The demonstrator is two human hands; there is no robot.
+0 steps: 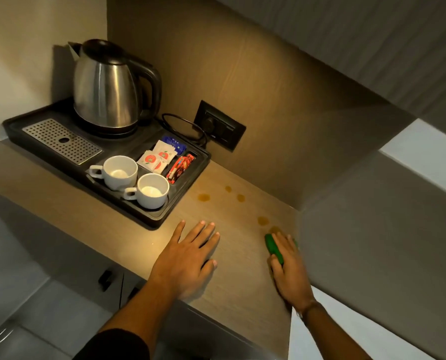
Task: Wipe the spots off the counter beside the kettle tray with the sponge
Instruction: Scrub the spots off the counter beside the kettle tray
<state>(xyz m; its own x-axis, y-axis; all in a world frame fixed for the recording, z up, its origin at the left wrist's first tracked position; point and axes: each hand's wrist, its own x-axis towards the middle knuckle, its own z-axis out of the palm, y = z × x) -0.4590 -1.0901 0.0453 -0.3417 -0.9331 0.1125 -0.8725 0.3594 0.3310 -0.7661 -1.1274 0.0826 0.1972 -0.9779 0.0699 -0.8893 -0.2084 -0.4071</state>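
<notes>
A pale wood-grain counter [128, 229] carries a black plastic kettle tray [188, 175] at its far left end, against a brown wood-look back wall. On the tray stand a brushed steel electric kettle with a black lid and handle [105, 92], a perforated metal drip plate [60, 140] in front of the kettle, and two white ceramic cups [136, 180] side by side at the tray's near edge. The compartments at the tray's right end hold white, blue and red sachets [164, 157]. A black wall socket plate [220, 126] sits on the back wall just right of the tray, with a black cord [182, 123] looping from it towards the kettle.

Right of the tray, several brownish-orange spots [203, 197] mark the bare counter: three lie fairly close to the tray's right corner, and one or two more lie further right, near the side wall.

The left hand [190, 258] lies flat and released on the counter, palm down with fingers spread, just in front of the tray's near right corner and holding nothing. The right hand [288, 266] is further right of the tray, close to the side wall, clenched over a green sponge [273, 246] that it presses against the counter. The sponge's far end sits just short of the rightmost spots; the hand is slightly blurred.
</notes>
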